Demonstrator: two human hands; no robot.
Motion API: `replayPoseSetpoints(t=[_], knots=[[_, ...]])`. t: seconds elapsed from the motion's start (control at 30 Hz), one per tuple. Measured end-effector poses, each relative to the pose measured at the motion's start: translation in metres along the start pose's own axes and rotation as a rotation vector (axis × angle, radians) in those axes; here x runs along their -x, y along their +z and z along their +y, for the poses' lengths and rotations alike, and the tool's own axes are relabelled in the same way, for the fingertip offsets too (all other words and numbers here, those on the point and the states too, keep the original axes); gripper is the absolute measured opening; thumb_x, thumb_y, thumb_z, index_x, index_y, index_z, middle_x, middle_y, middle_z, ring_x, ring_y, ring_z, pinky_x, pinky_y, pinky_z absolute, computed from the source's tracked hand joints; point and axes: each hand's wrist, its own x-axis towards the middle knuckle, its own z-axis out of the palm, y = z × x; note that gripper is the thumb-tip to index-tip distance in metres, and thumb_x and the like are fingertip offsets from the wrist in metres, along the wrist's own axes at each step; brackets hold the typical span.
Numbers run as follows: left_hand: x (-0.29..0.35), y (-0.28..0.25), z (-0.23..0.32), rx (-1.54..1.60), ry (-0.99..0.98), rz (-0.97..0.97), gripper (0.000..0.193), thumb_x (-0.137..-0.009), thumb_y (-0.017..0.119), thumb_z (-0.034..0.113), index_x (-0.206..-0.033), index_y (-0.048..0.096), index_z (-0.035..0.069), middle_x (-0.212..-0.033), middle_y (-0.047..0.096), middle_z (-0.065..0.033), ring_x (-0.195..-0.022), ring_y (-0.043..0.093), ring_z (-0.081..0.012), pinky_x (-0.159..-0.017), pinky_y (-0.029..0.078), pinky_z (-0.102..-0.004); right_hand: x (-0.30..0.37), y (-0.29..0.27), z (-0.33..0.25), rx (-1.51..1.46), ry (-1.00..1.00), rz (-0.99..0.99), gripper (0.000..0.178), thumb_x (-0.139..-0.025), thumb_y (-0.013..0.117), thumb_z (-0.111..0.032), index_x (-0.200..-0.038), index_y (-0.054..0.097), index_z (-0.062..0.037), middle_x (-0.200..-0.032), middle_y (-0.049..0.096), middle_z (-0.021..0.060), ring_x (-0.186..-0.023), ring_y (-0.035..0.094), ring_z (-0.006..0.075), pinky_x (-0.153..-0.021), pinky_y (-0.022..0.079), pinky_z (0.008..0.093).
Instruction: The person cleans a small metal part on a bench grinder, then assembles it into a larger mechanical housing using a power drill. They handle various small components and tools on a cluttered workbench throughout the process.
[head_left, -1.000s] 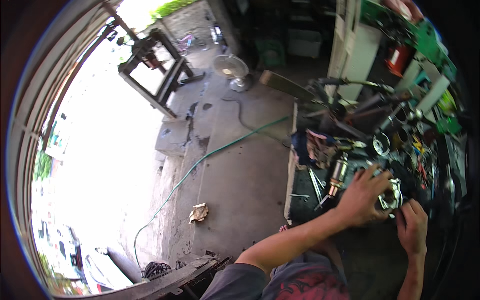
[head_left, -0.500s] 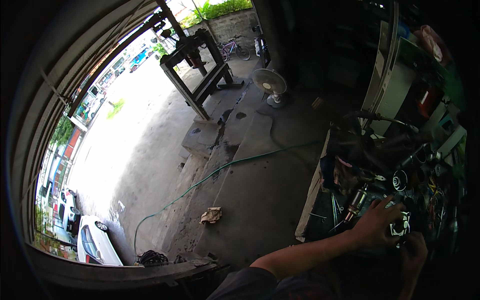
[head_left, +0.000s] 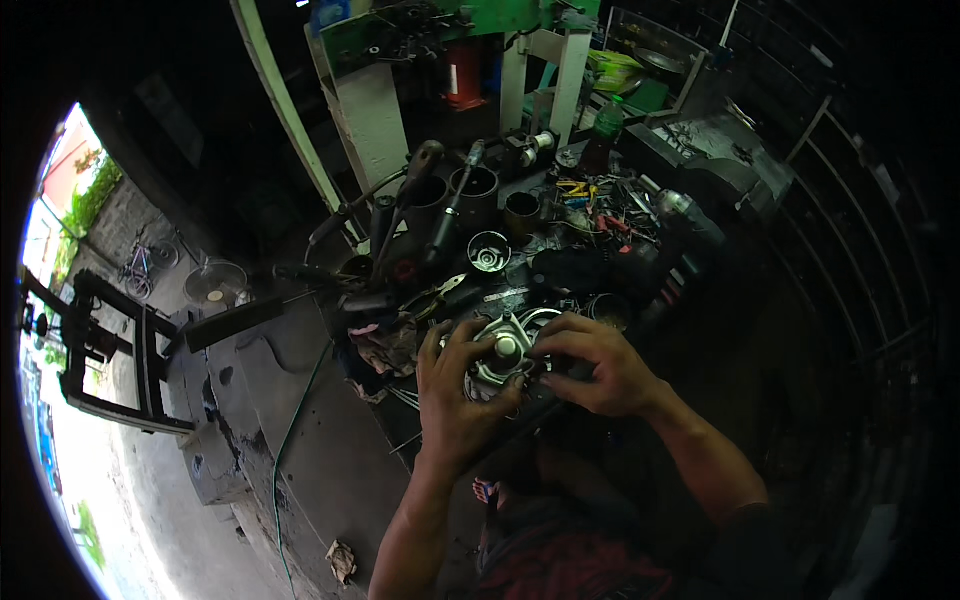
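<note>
My left hand (head_left: pixel 452 385) is wrapped round the side of a silver metal end housing (head_left: pixel 507 346), thumb along its near edge. The housing has a round raised boss in its middle and an open, lobed frame. At its right edge, my right hand (head_left: pixel 598 368) has bent fingers and thumb pinched against the rim; anything small between them is hidden. Just beyond, a round metal cup-shaped part (head_left: pixel 489 253) lies on the cluttered bench, with pliers (head_left: pixel 440 294) to its left. A crumpled rag (head_left: pixel 385 350) lies beside my left hand.
Dark cylindrical housings (head_left: pixel 474 186) and long-handled tools stand behind. Farther right are yellow-handled pliers (head_left: pixel 577 188), loose small tools, a green bottle (head_left: pixel 608 118) and a power tool (head_left: pixel 676 204). A green hose (head_left: pixel 296 420) crosses the floor at left, near a fan (head_left: pixel 215 284) and steel press frame (head_left: pixel 135 410).
My view has swung right toward the bench, bringing both hands to the middle. The silver housing stays in my hands, and its round boss now shows more plainly.
</note>
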Motion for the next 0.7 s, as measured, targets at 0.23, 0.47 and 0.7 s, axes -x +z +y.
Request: replayPoseSetpoints(t=[0.23, 0.47, 0.7], knots=[[0.001, 0.005, -0.004, -0.075, 0.053, 0.028, 0.05, -0.072, 0.086, 0.011, -0.119, 0.069, 0.005, -0.144, 0.065, -0.0127, -0.148, 0.044, -0.0399, -0.122, 0.036, -0.0535, 0.006, -0.001, 0.022, 0.005, -0.081, 0.025, 0.027, -0.086, 0.086, -0.015, -0.106, 0.073, -0.0024, -0.103, 0.067, 0.0106, -0.091, 0.068, 0.0299, -0.079, 0.056, 0.0398], [0.0, 0.007, 0.002, -0.171, 0.027, 0.053, 0.051, -0.072, 0.084, 0.023, -0.119, 0.07, 0.008, -0.147, 0.063, -0.0162, -0.147, 0.043, -0.041, -0.124, 0.032, -0.0563, 0.008, -0.011, 0.033, -0.179, -0.078, 0.043, 0.03, -0.089, 0.087, -0.023, -0.097, 0.066, -0.0025, -0.09, 0.056, 0.0111, -0.077, 0.06, 0.03, -0.068, 0.049, 0.0418], [0.022, 0.019, 0.014, 0.134, -0.361, 0.253, 0.06, -0.081, 0.082, 0.035, -0.133, 0.067, 0.008, -0.165, 0.045, -0.0188, -0.152, 0.043, -0.0378, -0.124, 0.036, -0.053, 0.27, -0.073, 0.216, -0.074, 0.713, -0.055, 0.041, -0.109, 0.06, -0.034, -0.131, 0.074, -0.002, -0.129, 0.074, 0.0182, -0.123, 0.069, 0.0341, -0.107, 0.053, 0.0427]])
